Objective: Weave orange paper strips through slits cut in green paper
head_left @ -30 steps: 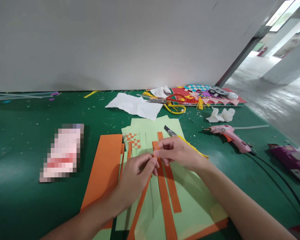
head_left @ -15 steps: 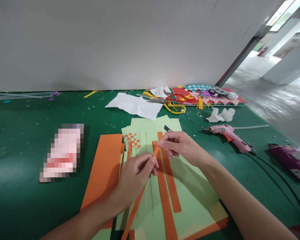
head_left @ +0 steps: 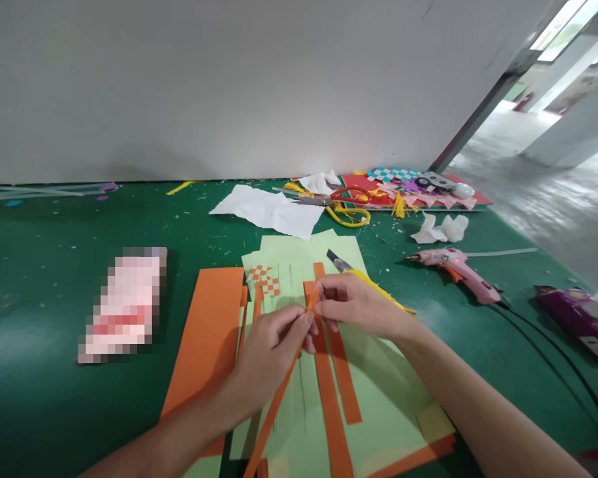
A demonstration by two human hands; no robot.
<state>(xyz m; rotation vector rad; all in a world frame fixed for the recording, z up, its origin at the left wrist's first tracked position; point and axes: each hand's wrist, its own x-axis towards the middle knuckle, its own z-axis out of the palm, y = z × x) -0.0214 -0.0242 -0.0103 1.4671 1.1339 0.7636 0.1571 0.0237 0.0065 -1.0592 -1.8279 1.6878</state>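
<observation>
Grip, both sides: pinched right down, thumb to forefinger, no real gap. Your left hand (head_left: 274,345) has the narrow orange strip (head_left: 273,418) near its upper end; your right hand (head_left: 361,302) has the tip just above that. Fingertips of the two hands nearly touching, short bit of strip showing between them. Fingers hide the exact contact at the tip.

Strip location: centre front of you, raised end in your fingers, the rest slanting down toward your near left, past your left hand and out of the bottom of view. Under it: pale green sheets (head_left: 393,392), overlapping on the green worktop (head_left: 40,279).

Lying flat on the sheets: a long orange strip (head_left: 329,398) just right of your left hand, a shorter orange strip (head_left: 347,388) beside it, two small checkered pieces (head_left: 270,286) beyond your left hand. Yellow-handled cutter (head_left: 381,290) sits just beyond your right hand, partly masked by it. Orange sheet (head_left: 209,332) is left of the green stack.

Farther out: white paper (head_left: 264,209) with scissors (head_left: 323,200) across its right edge. Right side: crumpled tissue (head_left: 438,229), pink glue gun (head_left: 478,282) pointing left, purple item (head_left: 578,318) near the edge of view.
</observation>
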